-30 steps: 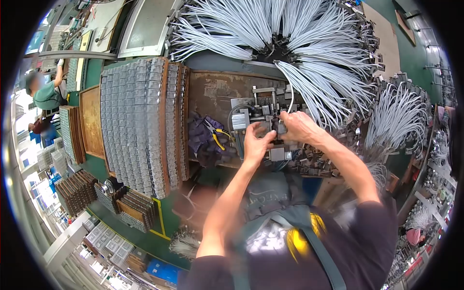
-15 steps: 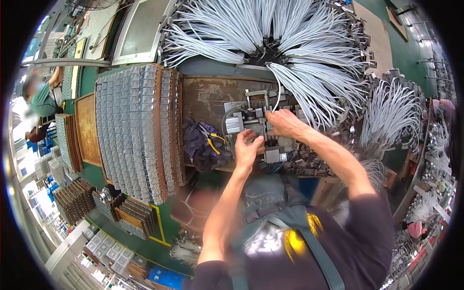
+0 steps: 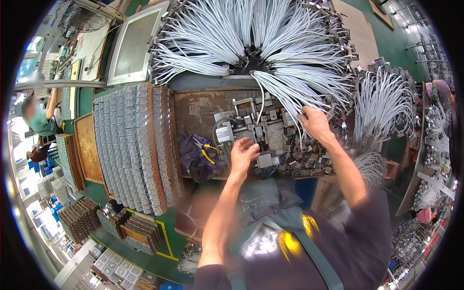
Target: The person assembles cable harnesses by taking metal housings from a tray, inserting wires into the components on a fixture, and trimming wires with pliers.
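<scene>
My left hand [image 3: 244, 155] is beside the metal fixture [image 3: 250, 117] on the bench, thumb and fingers apart, holding nothing that I can see. The fixture has a silver block [image 3: 224, 134] on its left side. One white cable [image 3: 262, 99] curves down from the bundle into the fixture. My right hand [image 3: 316, 123] is at the lower ends of the white cable bundle [image 3: 285, 92], fingers pinched at a cable there; the fingertips are partly hidden. Below it lies a heap of small metal parts [image 3: 309, 157].
Yellow-handled pliers [image 3: 208, 153] rest on a dark cloth [image 3: 191, 159] at left. Tall stacked trays of grey parts [image 3: 123, 145] stand beyond. More white cables [image 3: 241, 29] fan across the back, with another bunch [image 3: 384, 106] at right. A person [image 3: 43, 118] works at far left.
My right hand has left the fixture and moved right to the cable bundle. My left hand stays beside the fixture. The white cable remains curved into it. The view has shifted slightly.
</scene>
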The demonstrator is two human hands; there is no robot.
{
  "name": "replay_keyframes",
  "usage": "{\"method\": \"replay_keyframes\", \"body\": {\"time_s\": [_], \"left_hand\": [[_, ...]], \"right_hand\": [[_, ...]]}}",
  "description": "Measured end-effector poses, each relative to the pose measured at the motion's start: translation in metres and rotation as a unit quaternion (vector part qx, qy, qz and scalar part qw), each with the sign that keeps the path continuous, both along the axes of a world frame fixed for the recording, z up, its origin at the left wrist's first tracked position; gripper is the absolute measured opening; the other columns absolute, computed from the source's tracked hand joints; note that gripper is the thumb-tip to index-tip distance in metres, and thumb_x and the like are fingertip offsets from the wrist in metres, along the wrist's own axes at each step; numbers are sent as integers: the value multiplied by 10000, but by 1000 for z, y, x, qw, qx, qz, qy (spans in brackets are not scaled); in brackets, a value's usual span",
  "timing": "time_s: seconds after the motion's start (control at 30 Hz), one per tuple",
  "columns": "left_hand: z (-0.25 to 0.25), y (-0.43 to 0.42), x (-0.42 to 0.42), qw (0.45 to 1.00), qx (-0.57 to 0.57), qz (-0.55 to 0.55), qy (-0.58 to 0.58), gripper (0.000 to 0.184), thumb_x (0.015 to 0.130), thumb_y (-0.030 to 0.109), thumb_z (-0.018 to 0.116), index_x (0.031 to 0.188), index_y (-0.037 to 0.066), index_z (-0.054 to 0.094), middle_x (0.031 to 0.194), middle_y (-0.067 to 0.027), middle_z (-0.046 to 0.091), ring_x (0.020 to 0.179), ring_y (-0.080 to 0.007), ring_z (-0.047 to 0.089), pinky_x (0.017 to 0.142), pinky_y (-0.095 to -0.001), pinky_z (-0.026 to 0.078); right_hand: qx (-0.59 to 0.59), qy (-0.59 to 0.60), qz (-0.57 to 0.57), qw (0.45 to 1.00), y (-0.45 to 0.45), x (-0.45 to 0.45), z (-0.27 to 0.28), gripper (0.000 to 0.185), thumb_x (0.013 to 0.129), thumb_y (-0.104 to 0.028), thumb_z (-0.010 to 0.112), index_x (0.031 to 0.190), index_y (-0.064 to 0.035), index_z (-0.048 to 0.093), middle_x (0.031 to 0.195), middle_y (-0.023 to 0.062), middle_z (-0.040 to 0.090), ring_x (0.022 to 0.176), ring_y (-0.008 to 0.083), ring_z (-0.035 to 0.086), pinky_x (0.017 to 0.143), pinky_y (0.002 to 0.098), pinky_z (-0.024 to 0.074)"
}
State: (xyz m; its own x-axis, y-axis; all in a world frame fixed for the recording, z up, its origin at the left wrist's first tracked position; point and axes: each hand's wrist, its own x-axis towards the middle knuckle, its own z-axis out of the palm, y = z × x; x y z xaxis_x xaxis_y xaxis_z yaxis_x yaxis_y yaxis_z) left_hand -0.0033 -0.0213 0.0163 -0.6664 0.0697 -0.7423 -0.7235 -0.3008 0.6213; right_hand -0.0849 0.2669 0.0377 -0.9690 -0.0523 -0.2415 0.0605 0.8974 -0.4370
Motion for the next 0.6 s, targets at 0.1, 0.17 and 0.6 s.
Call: {"method": "replay_keyframes", "body": {"time_s": [0.1, 0.17, 0.6], "left_hand": [[-3, -1, 2, 1000, 18, -4, -1, 614, 909, 142, 767, 1391, -35, 431, 1329, -187, 571, 1085, -258, 676, 899, -378, 592], [-4, -2, 3, 1000, 19, -9, -3, 606, 909, 140, 767, 1385, -36, 437, 1323, -185, 578, 1084, -257, 677, 899, -377, 592], [-8, 10, 5, 992, 70, -101, -31, 515, 926, 139, 748, 1337, -38, 493, 1239, -163, 649, 1061, -249, 692, 893, -348, 595]], "right_hand": [[-145, -123, -29, 981, 9, -10, 18, 269, 891, -276, 713, 930, -11, 689, 795, 161, 657, 752, 267, 637, 694, 404, 496], [-291, -192, -34, 937, 18, -13, 23, 293, 958, -269, 678, 1045, 11, 674, 863, 56, 670, 782, 135, 594, 690, 304, 480], [-647, -302, -188, 674, 11, 32, 6, 348, 1064, -245, 539, 1365, -71, 551, 968, 95, 710, 816, 180, 722, 647, 292, 588]]}}
